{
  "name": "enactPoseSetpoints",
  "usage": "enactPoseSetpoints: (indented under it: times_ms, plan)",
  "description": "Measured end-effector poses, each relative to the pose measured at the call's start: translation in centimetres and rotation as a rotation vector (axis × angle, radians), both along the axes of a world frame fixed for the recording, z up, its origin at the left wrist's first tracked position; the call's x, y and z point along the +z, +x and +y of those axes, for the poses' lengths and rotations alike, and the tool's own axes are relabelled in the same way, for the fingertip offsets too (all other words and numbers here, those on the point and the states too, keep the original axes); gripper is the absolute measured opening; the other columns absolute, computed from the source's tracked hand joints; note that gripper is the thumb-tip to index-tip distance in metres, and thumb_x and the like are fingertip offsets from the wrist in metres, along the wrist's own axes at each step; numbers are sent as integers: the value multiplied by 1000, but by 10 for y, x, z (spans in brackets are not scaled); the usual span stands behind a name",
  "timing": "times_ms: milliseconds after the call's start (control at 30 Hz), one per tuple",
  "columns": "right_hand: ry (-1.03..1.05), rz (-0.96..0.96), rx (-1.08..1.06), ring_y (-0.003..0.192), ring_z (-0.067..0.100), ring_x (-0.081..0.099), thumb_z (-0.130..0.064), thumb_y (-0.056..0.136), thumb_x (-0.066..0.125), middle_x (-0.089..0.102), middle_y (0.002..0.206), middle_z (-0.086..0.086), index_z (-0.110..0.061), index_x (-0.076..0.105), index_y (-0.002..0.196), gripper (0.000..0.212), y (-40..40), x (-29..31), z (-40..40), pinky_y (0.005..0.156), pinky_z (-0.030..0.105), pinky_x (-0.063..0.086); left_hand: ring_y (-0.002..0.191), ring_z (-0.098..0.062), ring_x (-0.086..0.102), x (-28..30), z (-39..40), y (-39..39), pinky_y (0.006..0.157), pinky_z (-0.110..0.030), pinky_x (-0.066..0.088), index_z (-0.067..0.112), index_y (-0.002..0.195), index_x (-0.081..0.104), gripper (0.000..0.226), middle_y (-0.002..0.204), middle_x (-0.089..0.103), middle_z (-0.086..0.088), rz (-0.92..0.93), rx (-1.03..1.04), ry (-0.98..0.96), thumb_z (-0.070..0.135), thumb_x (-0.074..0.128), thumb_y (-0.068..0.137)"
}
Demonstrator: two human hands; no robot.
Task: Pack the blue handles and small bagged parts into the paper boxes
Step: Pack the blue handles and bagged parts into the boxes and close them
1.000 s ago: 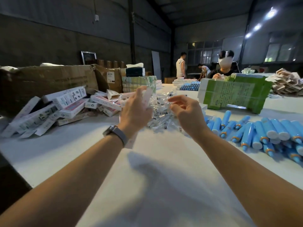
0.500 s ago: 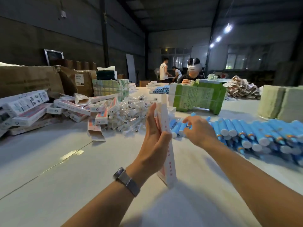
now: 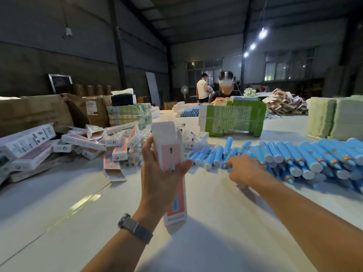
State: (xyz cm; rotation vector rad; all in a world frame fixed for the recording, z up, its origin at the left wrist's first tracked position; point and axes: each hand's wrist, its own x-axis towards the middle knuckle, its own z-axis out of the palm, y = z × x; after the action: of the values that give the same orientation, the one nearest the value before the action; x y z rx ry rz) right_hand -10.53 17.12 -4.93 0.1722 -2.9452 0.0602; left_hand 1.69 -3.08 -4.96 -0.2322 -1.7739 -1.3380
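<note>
Presently my left hand [image 3: 163, 173] grips one paper box [image 3: 170, 154], top flap open; nothing visible inside. Right of the box, my right hand [image 3: 242, 169] curls onto the blue handles [image 3: 294, 154]; grasp unconfirmed. Bagged parts [image 3: 190, 137] lie behind. Most packing remains.

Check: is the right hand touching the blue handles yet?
Touching. The head view shows the right hand fingertips resting on a blue handle at the near edge of the pile, no gap visible.
</note>
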Motion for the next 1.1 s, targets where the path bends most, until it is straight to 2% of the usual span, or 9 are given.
enactPoseSetpoints:
  times_ms: [133, 233, 367, 433, 533, 733, 900, 1033, 1100]
  plan:
    - [-557, 85, 49, 77, 22, 61, -31, 90, 49, 64, 85, 3, -21, 61, 80, 18, 11, 38, -6, 66, 30, 44, 98, 14, 57, -3, 1, 0, 54, 0, 43, 53, 131, 23, 79, 102, 49, 44, 56, 32, -49, 48, 73, 70]
    - [-1023, 115, 255, 77, 14, 65, -27, 84, 64, 68, 85, -5, -24, 66, 83, 4, 29, 61, -16, 77, 34, 54, 99, 16, 56, -3, 3, -2, 54, 0, 42, 49, 132, 21, 84, 101, 48, 46, 55, 16, -45, 55, 73, 66]
    - [-875, 68, 415, 87, 7, 60, -5, 73, 73, 66, 95, -7, -23, 73, 102, 34, 49, 65, -32, 65, 11, 42, 93, 17, 58, -5, 2, -4, 56, 0, 43, 44, 133, 22, 88, 99, 50, 48, 51, 18, -50, 55, 75, 63]
    - [-868, 158, 452, 87, 11, 63, -2, 75, 73, 67, 94, -5, -19, 74, 104, 34, 52, 64, -37, 71, 18, 50, 91, 13, 61, -6, 0, -5, 58, -4, 48, 47, 131, 24, 87, 98, 53, 44, 45, 23, -39, 54, 76, 62]
    - [-1094, 339, 530, 78, 10, 64, -8, 80, 76, 67, 91, -8, -14, 69, 112, 34, 60, 75, -40, 79, 38, 59, 90, 11, 62, -7, -2, -6, 56, -6, 49, 48, 130, 25, 84, 98, 54, 42, 43, 43, -43, 49, 78, 64]
    - [-1513, 649, 740, 88, 20, 70, -15, 86, 73, 69, 95, 1, -28, 57, 107, 29, 95, 117, -36, 76, 39, 60, 93, 15, 59, -10, 0, -9, 54, -2, 44, 42, 132, 22, 88, 102, 51, 45, 62, 81, -132, 38, 82, 69]
    - [-1558, 773, 851, 88, 26, 69, -10, 88, 69, 61, 108, 23, -26, 44, 105, 34, 113, 131, -30, 75, 44, 60, 96, 19, 57, -7, 3, -5, 53, 3, 39, 43, 135, 19, 87, 106, 48, 48, 85, 92, -178, 54, 73, 69]
    - [-1507, 764, 841, 86, 26, 69, -13, 88, 70, 63, 104, 21, -24, 43, 106, 34, 111, 128, -28, 74, 48, 58, 96, 20, 56, -6, 8, -3, 54, 5, 37, 47, 136, 18, 87, 107, 47, 50, 85, 97, -197, 61, 71, 68]
    - [-1396, 786, 841, 78, 24, 68, -15, 87, 71, 65, 95, 16, -20, 43, 107, 34, 109, 122, -31, 68, 41, 59, 93, 22, 55, -7, 10, -1, 54, 6, 36, 48, 135, 18, 88, 109, 45, 52, 85, 110, -222, 59, 75, 70]
